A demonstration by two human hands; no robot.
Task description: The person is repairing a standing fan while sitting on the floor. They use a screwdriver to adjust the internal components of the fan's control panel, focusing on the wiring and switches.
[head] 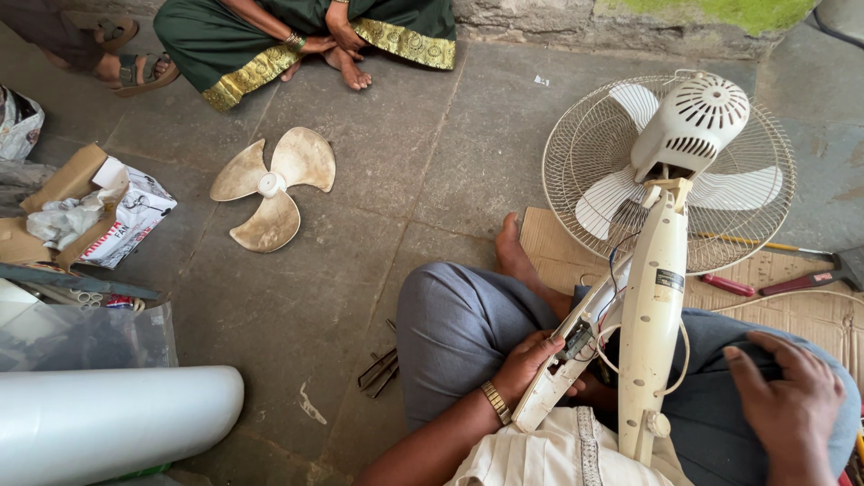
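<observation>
A cream table fan lies across my lap, its motor housing and wire grille pointing away from me and its stem running down toward my body. My left hand grips a detached cream switch panel with loose wires coming out of it. My right hand rests flat on my right knee, fingers apart, holding nothing. A loose three-bladed fan blade lies on the stone floor to the left.
A flattened cardboard sheet under the fan carries red-handled tools and a hammer. Dark pliers lie by my left leg. Open boxes, a white cylinder. Another person sits cross-legged beyond.
</observation>
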